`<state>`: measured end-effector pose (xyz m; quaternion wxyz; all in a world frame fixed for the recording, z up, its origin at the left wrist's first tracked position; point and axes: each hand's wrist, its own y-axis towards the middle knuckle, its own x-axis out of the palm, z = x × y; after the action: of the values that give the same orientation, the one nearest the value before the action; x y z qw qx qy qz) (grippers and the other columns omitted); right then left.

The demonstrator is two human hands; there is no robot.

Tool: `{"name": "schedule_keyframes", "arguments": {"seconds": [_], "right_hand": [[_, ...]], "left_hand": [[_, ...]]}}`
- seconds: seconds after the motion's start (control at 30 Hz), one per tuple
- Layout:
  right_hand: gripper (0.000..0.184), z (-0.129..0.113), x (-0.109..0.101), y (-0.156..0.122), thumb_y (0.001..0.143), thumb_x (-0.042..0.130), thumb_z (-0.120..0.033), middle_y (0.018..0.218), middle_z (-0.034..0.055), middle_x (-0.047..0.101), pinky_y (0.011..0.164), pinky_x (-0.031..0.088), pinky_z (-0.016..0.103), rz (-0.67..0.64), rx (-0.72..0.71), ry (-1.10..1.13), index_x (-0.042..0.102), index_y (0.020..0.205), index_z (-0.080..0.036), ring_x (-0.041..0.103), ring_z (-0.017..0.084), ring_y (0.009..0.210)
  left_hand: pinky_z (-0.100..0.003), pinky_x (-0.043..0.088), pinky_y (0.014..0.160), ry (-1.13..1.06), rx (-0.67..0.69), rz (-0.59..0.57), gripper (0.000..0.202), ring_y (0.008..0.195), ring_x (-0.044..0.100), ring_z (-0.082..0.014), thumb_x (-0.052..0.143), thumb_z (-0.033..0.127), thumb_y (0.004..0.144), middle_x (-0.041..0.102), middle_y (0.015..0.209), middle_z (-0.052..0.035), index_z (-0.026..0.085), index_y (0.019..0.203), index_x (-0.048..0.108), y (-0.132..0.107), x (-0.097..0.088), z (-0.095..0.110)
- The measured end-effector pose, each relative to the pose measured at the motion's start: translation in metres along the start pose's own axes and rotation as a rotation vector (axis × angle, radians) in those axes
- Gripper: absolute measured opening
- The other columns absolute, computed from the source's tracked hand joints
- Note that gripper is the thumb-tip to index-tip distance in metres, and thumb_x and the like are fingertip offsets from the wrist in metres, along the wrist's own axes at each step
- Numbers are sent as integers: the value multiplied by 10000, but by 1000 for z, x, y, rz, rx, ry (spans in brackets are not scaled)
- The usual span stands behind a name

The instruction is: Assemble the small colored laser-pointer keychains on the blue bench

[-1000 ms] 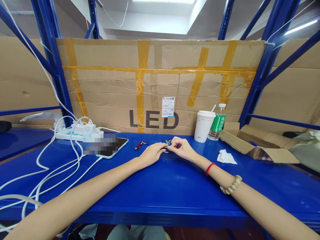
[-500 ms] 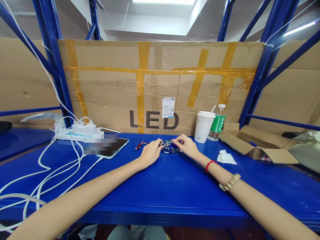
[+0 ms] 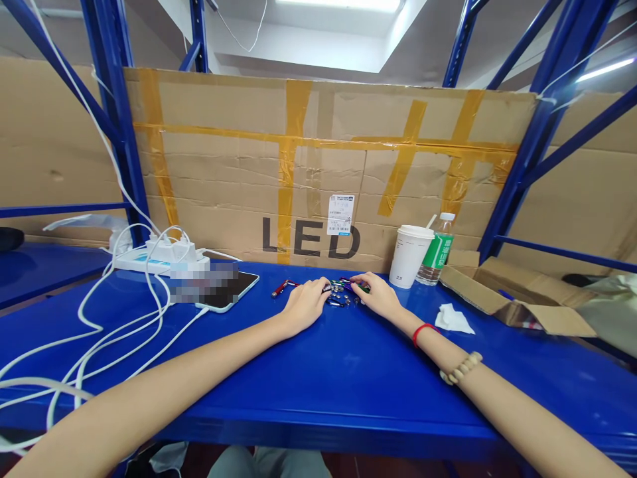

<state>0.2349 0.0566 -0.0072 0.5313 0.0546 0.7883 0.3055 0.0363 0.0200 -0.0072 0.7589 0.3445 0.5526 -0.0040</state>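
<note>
A small pile of shiny metallic pieces (image 3: pixel 338 300), coloured dark, silver, green and purple, lies on the blue tabletop between my hands. They are too small to name. My left hand (image 3: pixel 307 307) rests at the pile's left side, fingers curled together over a dark shiny piece that is mostly hidden. From the right, my right hand (image 3: pixel 377 295) reaches in with bent fingers closed at a small purple metallic piece (image 3: pixel 357 281); a bit of green shows beside it. Just left of my left hand lies a slim red metallic piece (image 3: pixel 279 289) with a silver end.
A white paper cup (image 3: pixel 411 257) with a straw and a green-labelled water bottle (image 3: pixel 438 251) stand behind my right hand. Crumpled tissue (image 3: pixel 454 318) and an open cardboard box (image 3: pixel 515 292) lie rightward. Leftward are a phone (image 3: pixel 231 292), a power strip (image 3: pixel 164 260) and loose white cables.
The view has shifted slightly, so the scene sits a little further right. Both hands stay at the pile; more green shows by the right fingers.
</note>
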Motion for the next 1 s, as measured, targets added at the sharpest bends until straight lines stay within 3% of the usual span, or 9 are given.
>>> {"name": "schedule_keyframes", "arguments": {"seconds": [0.13, 0.27, 0.4, 0.53, 0.63, 0.87, 1.0], "right_hand": [[381, -2, 2, -2, 794, 433, -427, 1092, 52, 563, 804, 385, 311, -68, -49, -54, 533, 1103, -228, 507, 200, 988], [458, -7, 0, -4, 785, 398, -526, 1129, 46, 556, 816, 373, 343, -124, -63, -73, 515, 1131, -249, 503, 215, 1012], [395, -13, -10, -3, 828, 336, -493, 1014, 30, 608, 760, 376, 277, -24, -150, -105, 614, 976, -254, 532, 176, 938], [435, -17, -19, -2, 843, 310, -470, 772, 28, 642, 555, 338, 220, 58, -135, -198, 654, 743, -224, 566, 139, 717], [457, -18, -18, -2, 853, 299, -443, 664, 21, 639, 480, 278, 220, 35, -107, -246, 637, 656, -207, 557, 126, 601], [364, -10, -15, 1, 794, 430, -433, 630, 31, 639, 476, 289, 216, -89, -63, -313, 621, 601, -191, 564, 137, 590], [382, -10, -15, 2, 793, 423, -459, 656, 59, 645, 485, 306, 225, -122, -64, -409, 624, 614, -187, 578, 160, 614]], "left_hand": [[-296, 409, 744, 15, 8, 6, 242, 870, 545, -179, 286, 322, 873, 594, 929, -34, 206, 1016, 442, 0, 1, 0], [-307, 410, 725, 50, -24, 30, 253, 845, 552, -189, 262, 323, 877, 601, 892, -39, 202, 1005, 444, 0, 2, -1], [-290, 407, 702, 66, -58, 26, 262, 829, 556, -184, 245, 317, 881, 604, 866, -44, 194, 1001, 443, -1, -1, 0], [-286, 406, 691, 70, -61, 25, 262, 825, 557, -185, 248, 324, 881, 603, 864, -43, 197, 1006, 440, -2, -2, 1], [-291, 407, 687, 75, -59, 23, 267, 823, 557, -189, 242, 331, 882, 603, 859, -42, 201, 1012, 436, -1, 0, 1], [-285, 407, 692, 64, -39, 24, 287, 825, 556, -181, 222, 347, 885, 600, 866, -40, 201, 1020, 428, -1, 0, 0], [-286, 407, 687, 81, -1, 32, 303, 796, 557, -180, 208, 351, 888, 599, 837, -40, 198, 1027, 431, -2, -1, 3]]}}
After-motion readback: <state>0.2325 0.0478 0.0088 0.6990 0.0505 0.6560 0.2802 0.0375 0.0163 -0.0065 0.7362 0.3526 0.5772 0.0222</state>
